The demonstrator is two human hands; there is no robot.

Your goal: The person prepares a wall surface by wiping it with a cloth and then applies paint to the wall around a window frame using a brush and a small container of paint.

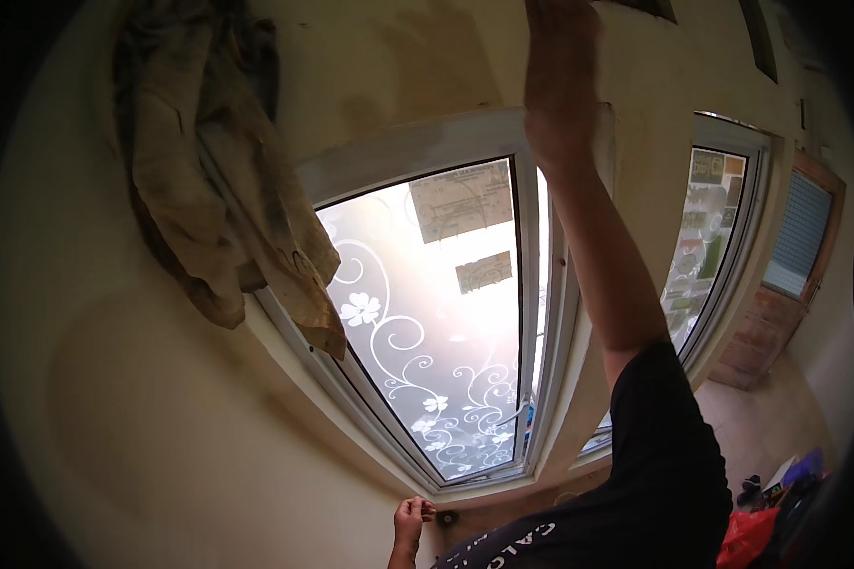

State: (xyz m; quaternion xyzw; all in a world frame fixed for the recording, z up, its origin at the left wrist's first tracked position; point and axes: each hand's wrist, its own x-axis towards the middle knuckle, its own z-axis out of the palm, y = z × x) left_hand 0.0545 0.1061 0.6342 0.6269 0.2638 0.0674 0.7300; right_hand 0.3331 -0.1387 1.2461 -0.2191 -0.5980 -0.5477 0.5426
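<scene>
My right arm, in a dark short sleeve, stretches up across the view in front of the window frame. My right hand (562, 90) is high against the wall; the top edge cuts it off and its fingers do not show. Low in the view, my left hand (410, 522) is raised near the wall below the window, its fingers curled together. Whether anything is inside them I cannot make out. A crumpled khaki garment (185, 171) hangs at the upper left, partly over the frame of the window (427, 341). Neither hand touches it.
White floral film and two paper pieces cover the bright window glass. A second window (707, 237) stands to the right, beyond it a wooden door (778, 284) with a blue-grey panel. At the lower right lie a red bag (748, 537) and a purple item (804, 467).
</scene>
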